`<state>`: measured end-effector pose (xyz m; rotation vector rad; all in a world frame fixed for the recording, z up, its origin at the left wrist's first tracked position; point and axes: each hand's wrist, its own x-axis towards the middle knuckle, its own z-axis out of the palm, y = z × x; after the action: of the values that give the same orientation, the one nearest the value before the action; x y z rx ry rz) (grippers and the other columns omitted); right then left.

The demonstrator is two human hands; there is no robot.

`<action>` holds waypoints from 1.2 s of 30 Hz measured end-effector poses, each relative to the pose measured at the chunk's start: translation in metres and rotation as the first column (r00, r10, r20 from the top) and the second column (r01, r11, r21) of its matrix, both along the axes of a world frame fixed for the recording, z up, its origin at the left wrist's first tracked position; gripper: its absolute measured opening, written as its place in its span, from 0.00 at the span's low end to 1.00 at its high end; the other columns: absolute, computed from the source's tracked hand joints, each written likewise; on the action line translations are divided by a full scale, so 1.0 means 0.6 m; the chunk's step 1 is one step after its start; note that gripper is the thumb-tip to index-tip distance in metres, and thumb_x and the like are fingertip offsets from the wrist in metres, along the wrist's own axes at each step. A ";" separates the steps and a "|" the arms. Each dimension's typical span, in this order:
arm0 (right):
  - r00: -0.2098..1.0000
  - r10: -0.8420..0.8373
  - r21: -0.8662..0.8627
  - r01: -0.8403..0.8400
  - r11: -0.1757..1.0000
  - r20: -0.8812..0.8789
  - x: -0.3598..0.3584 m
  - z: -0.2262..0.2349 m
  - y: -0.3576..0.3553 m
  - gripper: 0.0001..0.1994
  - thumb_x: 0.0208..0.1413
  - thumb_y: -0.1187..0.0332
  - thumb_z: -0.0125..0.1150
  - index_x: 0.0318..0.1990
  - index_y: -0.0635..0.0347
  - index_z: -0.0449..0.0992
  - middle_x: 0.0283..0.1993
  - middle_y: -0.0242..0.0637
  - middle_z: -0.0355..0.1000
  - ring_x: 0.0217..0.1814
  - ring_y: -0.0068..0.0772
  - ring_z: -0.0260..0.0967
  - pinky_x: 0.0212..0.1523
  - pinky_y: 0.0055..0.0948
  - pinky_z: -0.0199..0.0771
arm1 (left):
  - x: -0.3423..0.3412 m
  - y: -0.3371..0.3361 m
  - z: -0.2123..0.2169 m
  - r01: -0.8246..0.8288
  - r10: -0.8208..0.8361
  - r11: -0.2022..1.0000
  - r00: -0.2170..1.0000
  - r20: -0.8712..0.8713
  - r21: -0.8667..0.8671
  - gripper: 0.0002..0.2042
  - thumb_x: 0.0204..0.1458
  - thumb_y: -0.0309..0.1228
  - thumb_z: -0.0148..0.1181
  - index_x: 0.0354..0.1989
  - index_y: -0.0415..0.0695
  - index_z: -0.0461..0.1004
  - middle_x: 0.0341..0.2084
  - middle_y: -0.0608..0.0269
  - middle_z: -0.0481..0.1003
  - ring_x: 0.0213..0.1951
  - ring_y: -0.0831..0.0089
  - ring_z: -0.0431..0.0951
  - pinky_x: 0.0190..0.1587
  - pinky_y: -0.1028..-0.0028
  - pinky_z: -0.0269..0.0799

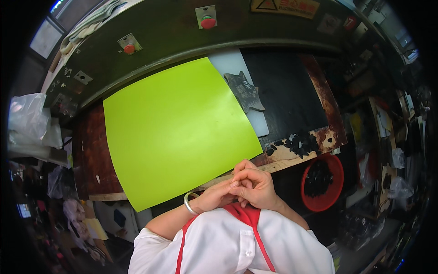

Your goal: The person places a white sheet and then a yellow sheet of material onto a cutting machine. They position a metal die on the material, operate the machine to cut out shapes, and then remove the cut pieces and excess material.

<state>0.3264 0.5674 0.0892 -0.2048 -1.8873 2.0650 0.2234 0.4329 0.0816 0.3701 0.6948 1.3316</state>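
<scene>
My left hand (218, 195), with a silver bangle (189, 203) at its wrist, meets my right hand (256, 185) close in front of my chest. The fingers of both hands are curled and pressed against each other at the fingertips. Anything small between them is hidden. Just beyond the hands lies a large bright yellow-green sheet (182, 132), its near right corner close to my right fingers. Beside the sheet's right edge, a dark grey curved-outline plate (245, 91) rests partly on a white board (230, 61).
A black sheet or mat (287, 91) covers the right of the brown worktop (93, 155). Small black pieces (301, 144) lie at its front edge. Below stands a red basin (337, 182) holding black pieces. A green machine beam (164, 34) with red buttons (208, 22) spans the back.
</scene>
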 end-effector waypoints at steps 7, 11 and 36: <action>0.998 -0.011 0.028 0.013 1.000 -0.059 -0.003 -0.009 -0.002 0.08 0.45 0.76 0.71 0.33 0.64 0.77 0.36 0.35 0.67 0.37 0.22 0.66 0.38 0.19 0.67 | 0.001 0.002 -0.005 0.003 -0.008 0.998 0.997 0.076 0.065 0.20 0.65 0.45 0.39 0.46 0.38 0.64 0.33 0.63 0.65 0.37 0.73 0.69 0.46 0.75 0.65; 0.997 -0.011 0.035 0.014 0.999 -0.072 -0.006 -0.008 0.000 0.08 0.45 0.76 0.71 0.33 0.64 0.77 0.36 0.34 0.67 0.37 0.22 0.66 0.38 0.19 0.67 | -0.003 0.003 -0.003 0.000 -0.006 0.998 0.996 0.084 0.068 0.20 0.65 0.45 0.38 0.46 0.38 0.64 0.34 0.62 0.65 0.37 0.73 0.69 0.47 0.74 0.65; 0.796 -0.580 -0.156 0.604 0.782 0.174 0.020 -0.080 0.109 0.09 0.61 0.75 0.54 0.46 0.68 0.75 0.41 0.34 0.74 0.42 0.20 0.70 0.48 0.21 0.69 | -0.145 0.007 -0.057 -0.432 0.206 0.900 0.333 -0.920 0.045 0.18 0.63 0.32 0.47 0.57 0.34 0.64 0.41 0.55 0.74 0.46 0.63 0.74 0.54 0.67 0.67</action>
<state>0.3385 0.6329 0.0412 -0.8733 -1.4004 1.8085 0.1364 0.4371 0.0473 0.8601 1.9513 1.3344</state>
